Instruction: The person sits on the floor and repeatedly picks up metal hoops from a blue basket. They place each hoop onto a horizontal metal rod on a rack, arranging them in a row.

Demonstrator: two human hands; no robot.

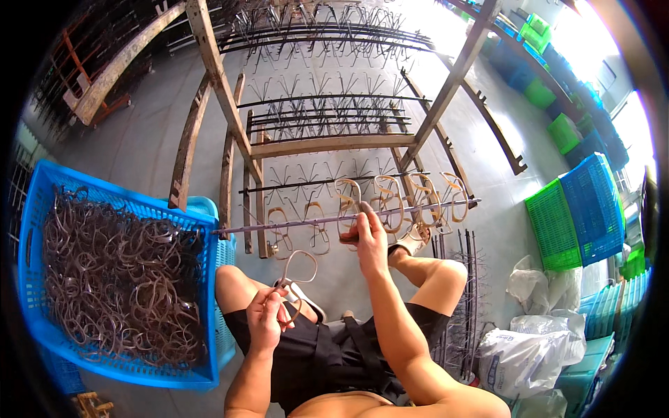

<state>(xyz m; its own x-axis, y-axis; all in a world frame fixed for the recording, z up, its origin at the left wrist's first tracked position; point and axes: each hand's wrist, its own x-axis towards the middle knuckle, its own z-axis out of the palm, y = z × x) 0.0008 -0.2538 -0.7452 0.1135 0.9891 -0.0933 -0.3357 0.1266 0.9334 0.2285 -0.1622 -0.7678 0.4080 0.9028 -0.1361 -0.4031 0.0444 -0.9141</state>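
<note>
My left hand, over my lap, is closed on a thin two-looped frame, shaped like a spectacle front; one loop rises above my fingers, the other hangs below. My right hand reaches up to a long rod. Its fingers pinch another two-looped frame at the rod. Several similar tan frames hang along the rod to the right, and a pair hangs on its left part. At my left, a blue basket holds a heap of grey-brown looped frames.
A worn rack stands ahead, carrying rows of hooked rods. Green and blue crates stand at the right. White plastic bags lie at the lower right, near a bundle of dark hooked rods.
</note>
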